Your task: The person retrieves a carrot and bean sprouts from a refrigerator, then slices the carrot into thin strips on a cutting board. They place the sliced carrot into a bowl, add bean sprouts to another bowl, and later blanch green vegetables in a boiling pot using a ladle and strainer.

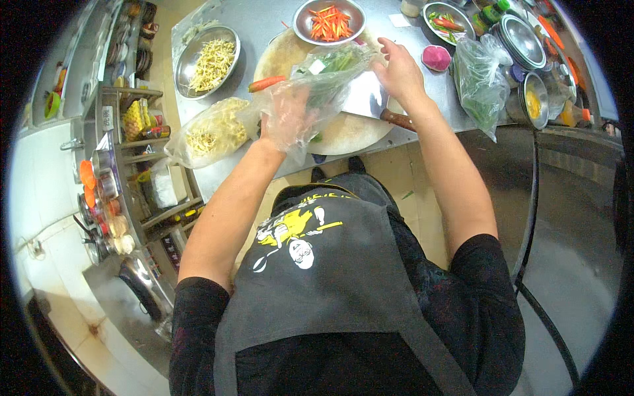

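A clear plastic bag (333, 76) with green leafy vegetables inside lies over a round cutting board (360, 135). My left hand (290, 112) grips the bag, its fingers partly hidden and blurred behind the film. At the bag's right end is my right hand (401, 72), open, fingers apart, with nothing seen in it. Below that hand, a cleaver (366, 98) rests on the board, its wooden handle (399, 119) pointing right. A carrot (266, 84) shows just beyond my left hand. Beside my left wrist sits a bag of bean sprouts (214, 137).
Bean sprouts fill a metal bowl (187, 65) at the far left; another bowl (301, 25) holds carrot strips. Rightward are a pink-red cut vegetable (436, 58), a bag of greens (481, 89), a bowl of peppers (429, 23) and stacked metal bowls (525, 41). Shelves (142, 158) stand left.
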The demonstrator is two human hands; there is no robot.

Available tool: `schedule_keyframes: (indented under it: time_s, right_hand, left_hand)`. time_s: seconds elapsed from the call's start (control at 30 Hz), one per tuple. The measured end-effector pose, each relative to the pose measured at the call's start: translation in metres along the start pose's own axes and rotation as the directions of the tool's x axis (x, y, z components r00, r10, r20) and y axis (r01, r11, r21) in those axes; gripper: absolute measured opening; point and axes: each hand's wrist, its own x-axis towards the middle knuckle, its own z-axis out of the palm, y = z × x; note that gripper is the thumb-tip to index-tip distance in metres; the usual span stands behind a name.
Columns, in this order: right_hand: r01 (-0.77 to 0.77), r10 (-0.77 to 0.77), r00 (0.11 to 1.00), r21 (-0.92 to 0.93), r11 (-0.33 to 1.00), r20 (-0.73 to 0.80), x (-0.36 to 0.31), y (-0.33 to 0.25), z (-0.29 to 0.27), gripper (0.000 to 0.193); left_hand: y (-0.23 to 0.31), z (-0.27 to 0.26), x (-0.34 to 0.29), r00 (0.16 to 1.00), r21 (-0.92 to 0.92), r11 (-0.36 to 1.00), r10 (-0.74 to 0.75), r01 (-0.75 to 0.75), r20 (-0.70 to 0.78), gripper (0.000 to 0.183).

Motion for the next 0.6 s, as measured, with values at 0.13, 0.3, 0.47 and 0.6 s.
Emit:
schedule_keyframes:
  time_s: [0.13, 0.3, 0.47, 0.6]
  right_hand:
    - [0.145, -0.101, 0.972, -0.207, 0.968, 0.211, 0.024, 0.006, 0.009, 0.057]
    - [0.094, 0.007, 0.908, -0.220, 0.971, 0.419, 0.038, 0.004, 0.020, 0.048]
    - [-0.003, -0.030, 0.912, 0.080, 0.997, 0.408, 0.045, 0.006, 0.019, 0.036]
    - [-0.175, 0.002, 0.882, 0.324, 0.930, 0.470, 0.048, -0.006, 0.011, 0.033]
  left_hand:
    - [0.015, -0.004, 0.023, 0.999, 0.070, 0.997, -0.009, 0.012, -0.040, 0.059]
    - [0.006, 0.006, 0.039, 0.982, 0.185, 0.978, -0.119, 0.091, 0.146, 0.061]
    - [-0.003, 0.019, 0.038, 0.979, 0.187, 0.967, -0.189, 0.171, 0.082, 0.047]
    - [-0.008, 0.010, 0.044, 0.904, 0.005, 0.925, -0.372, 0.380, 0.208, 0.044]
